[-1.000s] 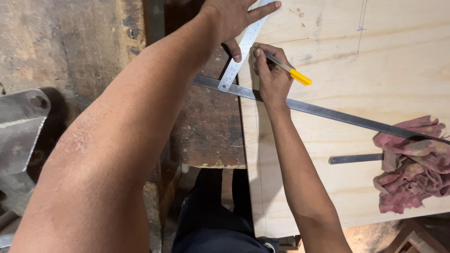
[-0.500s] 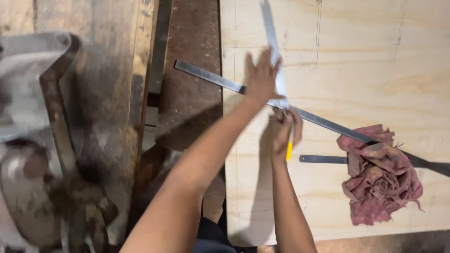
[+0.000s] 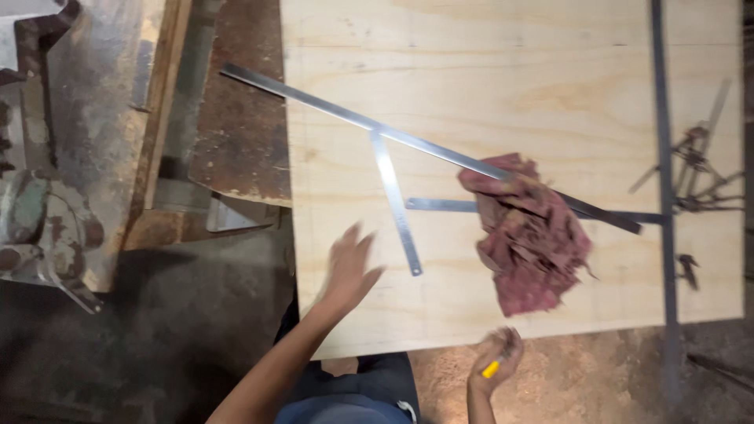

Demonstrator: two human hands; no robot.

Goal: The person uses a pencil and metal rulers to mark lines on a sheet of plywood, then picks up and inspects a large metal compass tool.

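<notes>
Right hand (image 3: 495, 363) was curled round a yellow pencil (image 3: 491, 368), off the plywood sheet's (image 3: 471, 94) near edge; left hand (image 3: 349, 267) spread open, empty, blurred. I judged marking paused: thin steel rulers (image 3: 397, 202) lay flat, untouched, beside a crumpled maroon rag (image 3: 530, 235). Pale, smooth-grained ply.

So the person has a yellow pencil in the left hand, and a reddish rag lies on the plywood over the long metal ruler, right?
Not quite: the head view shows the yellow pencil in the right hand, not the left. The left hand is open and empty above the plywood edge. The reddish rag does lie over the long metal ruler.
</notes>
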